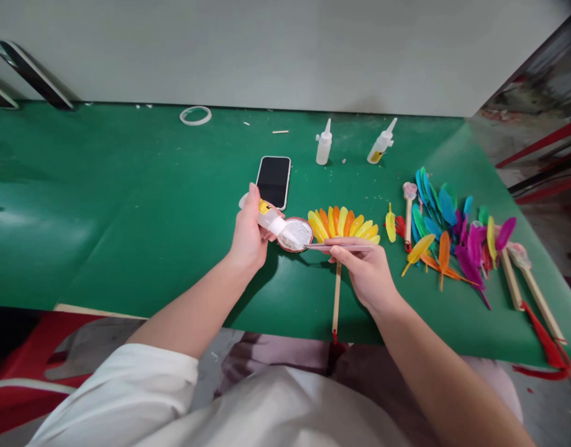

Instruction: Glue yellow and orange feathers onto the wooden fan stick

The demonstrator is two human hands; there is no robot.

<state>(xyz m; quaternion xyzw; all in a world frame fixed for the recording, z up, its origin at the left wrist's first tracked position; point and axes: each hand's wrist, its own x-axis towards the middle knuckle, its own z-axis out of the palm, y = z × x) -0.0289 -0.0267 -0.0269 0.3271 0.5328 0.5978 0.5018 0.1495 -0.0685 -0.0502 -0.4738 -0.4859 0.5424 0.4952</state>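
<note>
My left hand (248, 234) is closed around a small white glue bottle (268, 218) with a yellow label, tipped so its nozzle points into a small round red-rimmed dish (295, 234) of white glue. My right hand (366, 270) pinches thin tweezers (336, 247), whose tip reaches the dish's right edge. Under that hand lies a feather fan (343, 222) of yellow and orange feathers on a wooden stick (336, 301), resting on the green table (127, 217).
A black phone (273, 180) lies just behind the dish. Two more glue bottles (324, 143) (381, 143) stand farther back. Loose coloured feathers (441, 230) and wooden sticks (522, 279) with red tassels cover the right side. A white ring (195, 115) lies near the wall.
</note>
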